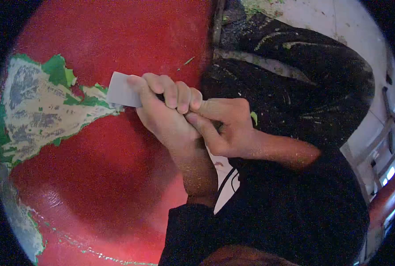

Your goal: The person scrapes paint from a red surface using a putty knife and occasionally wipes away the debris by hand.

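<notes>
Both grips are clamped together on a scraper [123, 92]: left hand [164, 111], right hand [226, 126]. At frame left a patch [33, 111] is stripped; most red paint [109, 177] remains.

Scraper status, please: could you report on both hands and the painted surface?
Both hands clamped on scraper. Blade edge at peeled patch on red surface. Nothing blocking.

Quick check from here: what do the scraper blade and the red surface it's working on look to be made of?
The scraper blade looks like thin metal: flat, pale grey, dull sheen, straight edges. The red surface seems a glossy paint coat, given its soft highlights; where it has peeled, green underlayers and a mottled grey-cream base show, possibly filler or plaster. I cannot tell.
</notes>
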Tool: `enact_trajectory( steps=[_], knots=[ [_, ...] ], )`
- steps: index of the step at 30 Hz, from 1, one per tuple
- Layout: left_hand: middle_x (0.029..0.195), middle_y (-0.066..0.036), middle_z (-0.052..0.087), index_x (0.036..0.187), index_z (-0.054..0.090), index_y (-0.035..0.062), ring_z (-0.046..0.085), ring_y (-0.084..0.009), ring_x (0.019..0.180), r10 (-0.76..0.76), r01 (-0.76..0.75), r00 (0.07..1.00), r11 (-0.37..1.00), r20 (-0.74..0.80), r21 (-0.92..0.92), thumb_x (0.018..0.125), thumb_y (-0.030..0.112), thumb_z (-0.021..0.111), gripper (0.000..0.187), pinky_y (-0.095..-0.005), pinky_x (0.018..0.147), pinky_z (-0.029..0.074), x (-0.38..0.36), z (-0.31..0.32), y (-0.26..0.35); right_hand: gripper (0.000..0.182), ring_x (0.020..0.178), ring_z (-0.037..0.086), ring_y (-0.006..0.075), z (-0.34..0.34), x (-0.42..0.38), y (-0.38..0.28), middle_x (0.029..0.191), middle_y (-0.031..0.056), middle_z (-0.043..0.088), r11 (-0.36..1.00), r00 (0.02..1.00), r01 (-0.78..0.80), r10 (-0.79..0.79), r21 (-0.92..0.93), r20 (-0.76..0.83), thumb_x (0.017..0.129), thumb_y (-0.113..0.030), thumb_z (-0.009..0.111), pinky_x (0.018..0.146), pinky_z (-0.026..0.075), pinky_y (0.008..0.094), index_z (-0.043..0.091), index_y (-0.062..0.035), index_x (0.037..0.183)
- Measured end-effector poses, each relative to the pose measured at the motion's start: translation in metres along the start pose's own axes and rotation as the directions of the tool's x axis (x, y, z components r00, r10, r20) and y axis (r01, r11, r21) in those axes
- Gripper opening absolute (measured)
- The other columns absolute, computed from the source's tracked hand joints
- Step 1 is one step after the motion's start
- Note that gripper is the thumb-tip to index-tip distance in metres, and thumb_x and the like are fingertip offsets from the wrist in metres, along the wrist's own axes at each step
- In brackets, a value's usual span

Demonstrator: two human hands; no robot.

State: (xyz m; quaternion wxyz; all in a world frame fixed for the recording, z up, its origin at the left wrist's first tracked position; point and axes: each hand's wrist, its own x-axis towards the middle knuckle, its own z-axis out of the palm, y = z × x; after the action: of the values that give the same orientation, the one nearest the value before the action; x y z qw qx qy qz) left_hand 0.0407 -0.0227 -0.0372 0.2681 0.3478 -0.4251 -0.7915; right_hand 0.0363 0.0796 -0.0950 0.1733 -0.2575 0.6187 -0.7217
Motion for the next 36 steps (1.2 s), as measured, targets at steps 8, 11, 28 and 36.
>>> enact_trajectory(
  steps=[8, 11, 28, 36],
  knots=[
    [0.049, 0.003, 0.028, 0.071, 0.039, 0.0146, 0.028, -0.0096, 0.036, 0.066, -0.056, 0.996, 0.984, -0.055, 0.167, 0.095, 0.044, 0.037, 0.038, -0.0272, 0.034, 0.032, 0.008, -0.004, -0.007, 0.006, 0.05, 0.055, 0.0278, 0.009, 0.004, 0.006, 0.059, 0.0157, 0.051, 0.999, 0.999, 0.033, -0.034, 0.04, 0.011, 0.078, -0.007, 0.06, 0.047, 0.042, 0.0325, 0.06, -0.0014, 0.079],
    [0.05, 0.003, 0.03, 0.07, 0.038, 0.0146, 0.028, -0.0091, 0.036, 0.047, -0.045, 0.999, 0.993, -0.015, 0.105, 0.095, 0.044, 0.039, 0.039, -0.0272, 0.034, 0.032, 0.003, -0.018, -0.019, 0.01, 0.051, 0.058, 0.0314, 0.001, -0.001, 0.011, 0.057, 0.0141, 0.055, 1.0, 0.996, 0.002, 0.0, -0.02, 0.093, 0.078, -0.016, 0.061, 0.047, 0.046, 0.0395, 0.064, -0.01, 0.085],
    [0.049, 0.003, 0.027, 0.066, 0.037, 0.0146, 0.028, -0.0093, 0.037, 0.057, -0.037, 0.992, 0.985, -0.113, 0.17, 0.095, 0.046, 0.037, 0.043, -0.0272, 0.037, 0.032, -0.008, -0.01, 0.001, 0.01, 0.055, 0.059, 0.0311, 0.015, -0.005, -0.001, 0.063, 0.0159, 0.057, 0.973, 0.993, -0.099, 0.084, 0.208, 0.076, 0.079, -0.014, 0.058, 0.049, 0.046, 0.037, 0.064, -0.0068, 0.08],
    [0.05, 0.003, 0.029, 0.068, 0.037, 0.0139, 0.028, -0.0095, 0.039, 0.053, -0.041, 0.996, 0.985, -0.069, 0.17, 0.093, 0.048, 0.04, 0.042, -0.0267, 0.038, 0.032, -0.001, -0.003, -0.001, 0.011, 0.054, 0.059, 0.0313, 0.007, 0.008, -0.006, 0.062, 0.0159, 0.057, 0.998, 0.999, -0.019, 0.016, 0.058, 0.043, 0.079, -0.015, 0.059, 0.049, 0.047, 0.0358, 0.063, -0.0053, 0.079]
  ],
)
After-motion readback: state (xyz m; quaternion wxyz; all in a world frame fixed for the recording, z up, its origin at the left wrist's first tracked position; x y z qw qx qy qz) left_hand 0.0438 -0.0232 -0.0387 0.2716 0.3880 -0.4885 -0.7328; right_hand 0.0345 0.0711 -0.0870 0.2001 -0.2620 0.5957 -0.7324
